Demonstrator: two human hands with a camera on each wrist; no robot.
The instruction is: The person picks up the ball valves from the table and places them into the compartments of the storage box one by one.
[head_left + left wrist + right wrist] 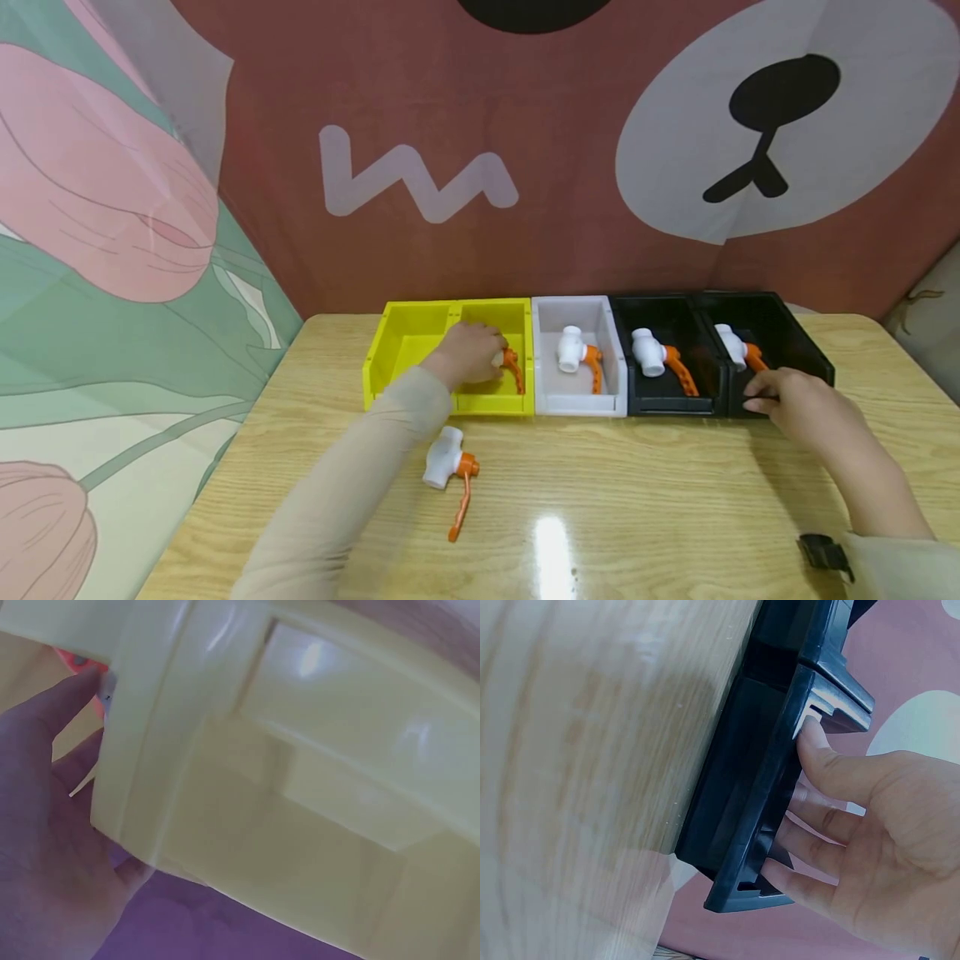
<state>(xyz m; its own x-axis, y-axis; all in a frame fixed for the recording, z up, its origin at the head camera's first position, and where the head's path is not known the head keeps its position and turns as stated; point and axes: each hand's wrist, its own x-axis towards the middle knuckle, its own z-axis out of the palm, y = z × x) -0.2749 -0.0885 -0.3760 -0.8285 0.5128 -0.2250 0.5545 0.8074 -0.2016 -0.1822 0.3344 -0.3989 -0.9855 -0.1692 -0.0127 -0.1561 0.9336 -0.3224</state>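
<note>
My left hand [468, 352] reaches into the second yellow bin [491, 406], its fingers around a ball valve [512, 371] with a white body and an orange lever; the hand covers most of the body. The yellow wall hides some fingertips in the left wrist view. At the far-right black bin [813, 358], my right hand [806, 404] is over the front, near the lever of another ball valve [731, 346]. In the right wrist view, that hand's fingers [817, 851] are spread and fairly straight along the black rim, the thumb apart from them.
A white bin [542, 358] and another black bin [671, 404] each hold a similar valve. The leftmost yellow bin [408, 350] is beside my left hand. One more valve [445, 458] lies on the wooden table [637, 500] near my left forearm. A patterned cloth hangs behind.
</note>
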